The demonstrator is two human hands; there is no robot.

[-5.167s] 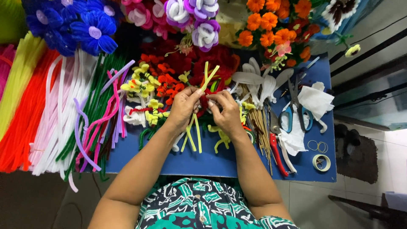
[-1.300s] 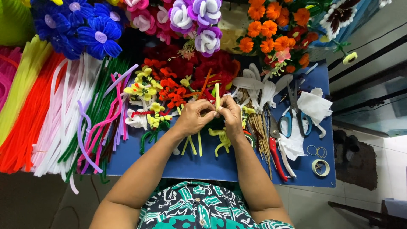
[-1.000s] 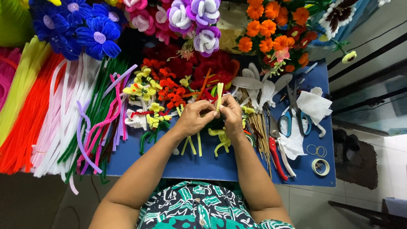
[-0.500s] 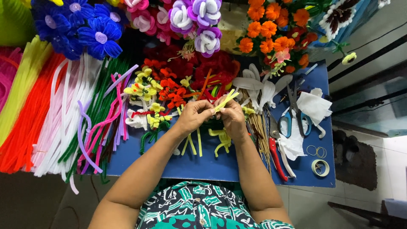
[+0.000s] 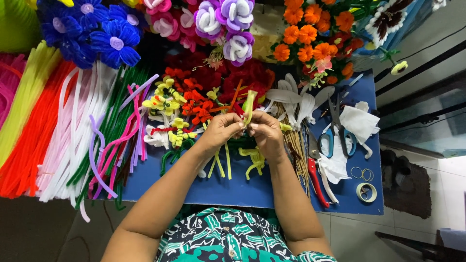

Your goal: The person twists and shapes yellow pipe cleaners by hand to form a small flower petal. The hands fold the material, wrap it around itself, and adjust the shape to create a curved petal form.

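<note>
Hands together above the blue surface (image 5: 242,187): my left hand (image 5: 221,132) and right hand (image 5: 266,137) both pinch a yellow-green stem (image 5: 249,103), upright, in narrow grip, before red flowers (image 5: 196,104).

Single head-worn view, looking steeply down from close above the blue tabletop (image 5: 252,189); its near edge and right corner show, the far edge is buried under flowers.

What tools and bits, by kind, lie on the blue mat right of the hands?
Blue-handled metal scissors: 1
Red-handled metal cutters: 1
White tape roll: 1
Thin wire rings: 2
Total: 5
</note>
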